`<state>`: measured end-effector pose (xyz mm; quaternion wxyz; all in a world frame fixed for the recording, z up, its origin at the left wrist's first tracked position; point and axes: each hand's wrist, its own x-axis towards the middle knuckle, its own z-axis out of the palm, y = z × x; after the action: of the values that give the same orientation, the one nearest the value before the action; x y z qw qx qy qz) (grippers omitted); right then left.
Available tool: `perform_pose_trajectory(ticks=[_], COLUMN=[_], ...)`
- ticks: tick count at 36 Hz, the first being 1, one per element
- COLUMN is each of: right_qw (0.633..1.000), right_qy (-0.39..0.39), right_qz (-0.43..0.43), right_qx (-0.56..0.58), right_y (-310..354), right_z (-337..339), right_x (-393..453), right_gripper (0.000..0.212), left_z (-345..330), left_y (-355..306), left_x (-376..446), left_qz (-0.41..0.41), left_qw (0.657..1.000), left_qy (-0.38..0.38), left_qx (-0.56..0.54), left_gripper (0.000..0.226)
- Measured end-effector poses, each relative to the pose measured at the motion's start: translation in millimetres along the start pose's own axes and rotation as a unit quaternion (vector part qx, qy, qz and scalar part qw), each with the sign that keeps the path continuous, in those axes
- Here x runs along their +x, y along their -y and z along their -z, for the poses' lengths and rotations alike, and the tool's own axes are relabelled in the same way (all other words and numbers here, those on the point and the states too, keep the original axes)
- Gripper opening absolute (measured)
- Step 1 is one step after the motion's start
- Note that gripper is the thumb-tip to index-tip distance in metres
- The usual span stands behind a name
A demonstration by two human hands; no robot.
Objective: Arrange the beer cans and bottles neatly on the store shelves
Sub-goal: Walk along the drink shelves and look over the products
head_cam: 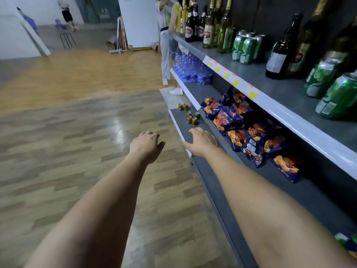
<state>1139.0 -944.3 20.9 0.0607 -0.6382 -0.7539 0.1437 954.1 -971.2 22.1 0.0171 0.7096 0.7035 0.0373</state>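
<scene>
Both hands empty and loosely curled, left hand [145, 145] over floor, right hand [201, 141] above grey bottom shelf [210, 171], reaching toward small gold cans [191, 118] (probably to straighten them).

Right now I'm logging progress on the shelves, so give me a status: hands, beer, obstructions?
Left hand empty over the floor. Right hand empty above lowest shelf. Small cans loose just ahead. Nothing between.
</scene>
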Motion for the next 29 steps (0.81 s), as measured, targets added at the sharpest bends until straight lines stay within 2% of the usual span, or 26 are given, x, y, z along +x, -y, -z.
perform_pose_trajectory(ticks=[14, 20, 29], right_qw=[1.000, 1.000, 0.998], right_qy=[-0.009, -0.019, -0.042], right_qz=[0.005, 0.005, 0.000], right_qx=[-0.008, -0.025, -0.036], right_y=[-8.8, 2.5, 19.7], right_z=[1.3, 14.0, 46.6], right_x=[172.9, 270.6, 410.6], right_gripper=[0.058, 0.045, 0.053], left_z=[-22.3, -22.9, -5.2], left_y=[23.1, 53.8, 83.5], left_x=[172.5, 276.4, 419.2], left_qz=[0.000, -0.008, -0.024], left_qw=[1.000, 1.000, 1.000], left_qy=[0.005, 0.001, -0.011], left_qx=[0.003, -0.008, -0.003], left_gripper=[0.046, 0.046, 0.046])
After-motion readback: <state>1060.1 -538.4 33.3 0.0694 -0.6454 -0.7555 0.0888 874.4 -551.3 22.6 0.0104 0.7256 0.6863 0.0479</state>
